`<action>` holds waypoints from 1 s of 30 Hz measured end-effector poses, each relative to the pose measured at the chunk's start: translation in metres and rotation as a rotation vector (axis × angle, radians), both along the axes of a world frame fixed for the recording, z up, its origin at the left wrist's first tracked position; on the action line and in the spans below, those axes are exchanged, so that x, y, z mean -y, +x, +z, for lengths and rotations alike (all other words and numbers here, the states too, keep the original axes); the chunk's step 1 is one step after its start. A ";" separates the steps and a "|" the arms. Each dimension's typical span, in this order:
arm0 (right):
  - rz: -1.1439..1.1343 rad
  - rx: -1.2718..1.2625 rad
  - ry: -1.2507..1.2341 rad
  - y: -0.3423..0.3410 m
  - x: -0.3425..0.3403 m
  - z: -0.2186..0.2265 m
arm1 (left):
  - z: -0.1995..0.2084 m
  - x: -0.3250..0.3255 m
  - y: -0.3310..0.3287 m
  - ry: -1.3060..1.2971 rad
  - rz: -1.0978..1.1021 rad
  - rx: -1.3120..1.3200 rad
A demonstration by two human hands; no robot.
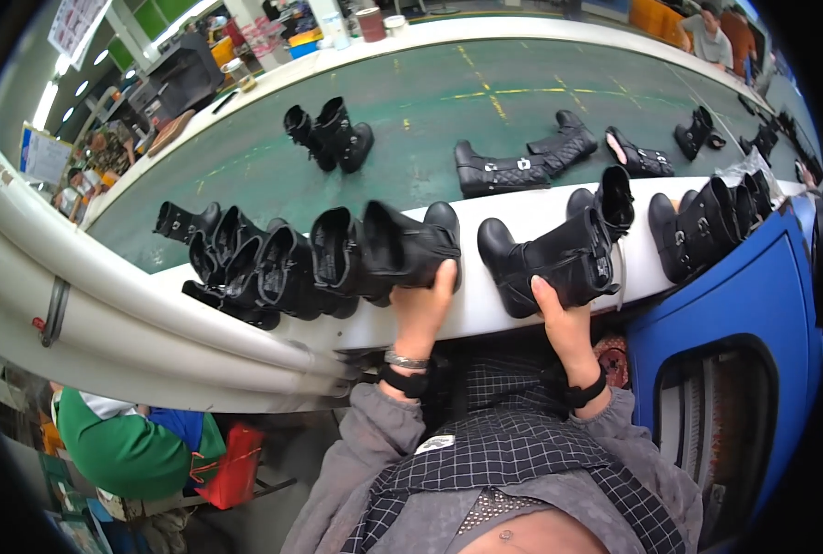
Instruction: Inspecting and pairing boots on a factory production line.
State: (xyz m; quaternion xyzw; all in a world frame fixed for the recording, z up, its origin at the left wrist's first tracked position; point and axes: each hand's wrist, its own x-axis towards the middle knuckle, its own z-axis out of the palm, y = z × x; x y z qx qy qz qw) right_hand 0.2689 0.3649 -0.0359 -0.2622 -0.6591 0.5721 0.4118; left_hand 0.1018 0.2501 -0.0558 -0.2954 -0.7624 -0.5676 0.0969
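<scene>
Fingers were mostly hidden: a blurred black boot [407, 247] was gripped by the left hand [419, 312], a sharper black boot [561, 261] by the right hand [568, 325]. Both were held at the white ledge [473, 300]; contact with it could not be told. Along the ledge's left part, overlapping boots [287, 268] were crowded; beyond it, the green belt [420, 166] was partly covered by scattered boots [346, 138].

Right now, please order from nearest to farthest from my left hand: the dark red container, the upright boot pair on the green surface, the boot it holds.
1. Held boot: in left hand.
2. Boot pair: ahead, slightly left.
3. Dark red container: near the picture's top.
</scene>
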 end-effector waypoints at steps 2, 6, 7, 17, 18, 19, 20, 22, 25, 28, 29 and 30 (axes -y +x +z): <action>-0.046 -0.064 -0.030 0.002 0.000 -0.009 | -0.004 0.001 0.004 0.235 -0.142 0.291; -0.078 -0.285 -0.470 0.017 0.020 -0.027 | 0.000 0.006 0.040 0.408 -0.276 0.704; -0.055 -0.343 -0.513 0.020 0.023 -0.026 | 0.005 0.007 0.052 0.387 -0.264 0.793; 0.115 -0.510 -0.711 0.047 0.006 -0.039 | -0.014 -0.002 0.088 0.671 -0.510 1.094; 0.144 -0.540 -0.738 0.048 0.005 -0.040 | -0.015 -0.002 0.088 0.678 -0.530 1.092; 0.173 -0.569 -0.767 0.049 0.006 -0.041 | -0.016 -0.002 0.089 0.675 -0.533 1.091; 0.164 -0.575 -0.765 0.048 0.007 -0.044 | -0.019 -0.002 0.090 0.677 -0.520 1.090; 0.151 -0.565 -0.768 0.049 0.007 -0.047 | -0.024 -0.002 0.090 0.687 -0.517 1.105; 0.143 -0.548 -0.770 0.048 0.005 -0.047 | -0.026 0.000 0.089 0.704 -0.551 1.132; 0.160 -0.554 -0.771 0.049 0.004 -0.046 | -0.028 -0.001 0.089 0.704 -0.566 1.099; 0.158 -0.544 -0.761 0.048 0.004 -0.045 | -0.028 -0.001 0.090 0.703 -0.566 1.097; 0.156 -0.534 -0.750 0.048 0.004 -0.043 | -0.029 -0.001 0.090 0.714 -0.561 1.096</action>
